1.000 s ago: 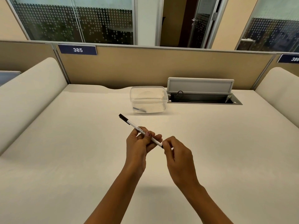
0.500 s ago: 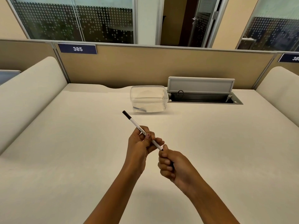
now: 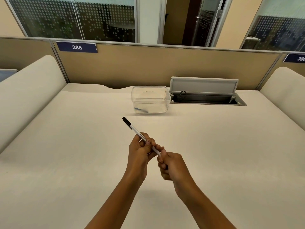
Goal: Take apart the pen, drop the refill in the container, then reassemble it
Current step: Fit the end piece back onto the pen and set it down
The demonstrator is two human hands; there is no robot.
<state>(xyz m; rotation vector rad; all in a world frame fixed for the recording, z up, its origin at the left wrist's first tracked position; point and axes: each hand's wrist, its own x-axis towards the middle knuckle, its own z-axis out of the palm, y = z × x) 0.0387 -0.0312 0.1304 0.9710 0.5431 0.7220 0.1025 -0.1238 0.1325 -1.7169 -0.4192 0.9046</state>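
A white pen [image 3: 135,130] with a black cap points up and to the left above the middle of the desk. My left hand [image 3: 142,151] grips its barrel at mid-length. My right hand [image 3: 171,166] is closed in a fist around the pen's near end, which is hidden inside the fingers. A clear plastic container [image 3: 150,99] stands farther back on the desk, apart from both hands, with a small blue and dark item lying on its bottom.
An open cable hatch [image 3: 206,96] with a raised grey lid sits in the desk right of the container. A tan partition [image 3: 148,66] closes the back. Padded cream dividers [image 3: 24,90] flank the white desk [image 3: 66,162] on both sides.
My right hand went from pinching the pen's near end with its fingertips to wrapping a fist around it. The pen tilted slightly and its cap rose a little.
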